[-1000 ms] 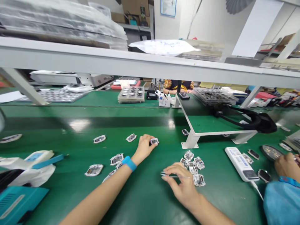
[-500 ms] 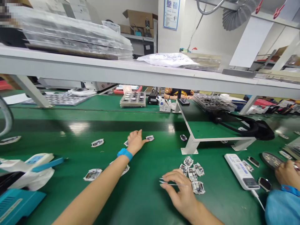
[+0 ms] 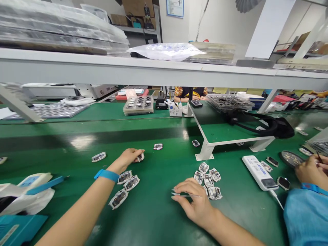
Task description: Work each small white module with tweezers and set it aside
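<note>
A small white watch housing with dark electronics is pinched in the fingers of my left hand, at or just above the green mat. Close by my left wrist lie three similar housings, and another housing rests beyond the fingertips. My right hand is closed around thin metal tweezers, their tips pointing left. Beside its knuckles sits a cluster of several open housings, partly hidden by the hand.
A low green-topped stand carries a black strap. Right of the cluster lies a white charger-like device with a cable. At far right are a co-worker's hands. A loaded shelf spans overhead; a teal device stands at left.
My left hand has moved left and back toward me, its fingers now closed on a housing. Housings beside the wrist have come into view. The right hand still holds the tweezers; the view has shifted slightly.
</note>
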Motion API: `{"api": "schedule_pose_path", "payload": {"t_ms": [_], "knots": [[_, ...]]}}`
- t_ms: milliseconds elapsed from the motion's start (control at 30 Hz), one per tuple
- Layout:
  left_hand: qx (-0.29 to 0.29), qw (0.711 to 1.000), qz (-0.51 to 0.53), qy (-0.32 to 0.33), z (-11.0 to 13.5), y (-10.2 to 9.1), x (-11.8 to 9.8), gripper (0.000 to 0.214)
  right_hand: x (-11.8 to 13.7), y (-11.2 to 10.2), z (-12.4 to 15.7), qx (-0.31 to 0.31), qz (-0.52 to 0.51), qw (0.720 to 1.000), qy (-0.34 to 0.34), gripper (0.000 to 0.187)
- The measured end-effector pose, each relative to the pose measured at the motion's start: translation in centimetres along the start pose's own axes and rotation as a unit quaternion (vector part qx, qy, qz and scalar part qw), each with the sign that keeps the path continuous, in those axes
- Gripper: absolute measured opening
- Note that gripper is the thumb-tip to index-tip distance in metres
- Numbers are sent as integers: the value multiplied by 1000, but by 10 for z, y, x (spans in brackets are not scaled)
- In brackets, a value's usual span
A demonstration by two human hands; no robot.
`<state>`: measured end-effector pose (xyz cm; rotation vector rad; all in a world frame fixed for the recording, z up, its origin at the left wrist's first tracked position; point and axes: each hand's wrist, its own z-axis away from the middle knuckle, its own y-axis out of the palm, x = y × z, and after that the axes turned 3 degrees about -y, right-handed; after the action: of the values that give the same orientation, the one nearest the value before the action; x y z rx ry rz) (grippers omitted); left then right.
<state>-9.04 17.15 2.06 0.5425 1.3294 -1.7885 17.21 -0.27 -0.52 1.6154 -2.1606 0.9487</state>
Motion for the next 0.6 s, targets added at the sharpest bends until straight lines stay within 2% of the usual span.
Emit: {"api": "schedule_pose_path", "payload": {"t_ms": [100,200,367,533,600], "knots": [[46,994,99,6,24,12,-3,23,2,-3,-3,-4,-1,1000,-1,6],[94,979,182,21,51,32,-4,35,3,-5,-4,-20,-8,1000,16,6],[149,955,256,11,97,64,-2,38,2,-8,-5,-75,-42,988,125,3],[199,916,348,-10,137,81,-2,48,-3,-8,-6,-102,-95,965,223,3],[208,909,360,-8,149,87,-1,50,-6,-7,-6,-102,-105,956,254,5]]}}
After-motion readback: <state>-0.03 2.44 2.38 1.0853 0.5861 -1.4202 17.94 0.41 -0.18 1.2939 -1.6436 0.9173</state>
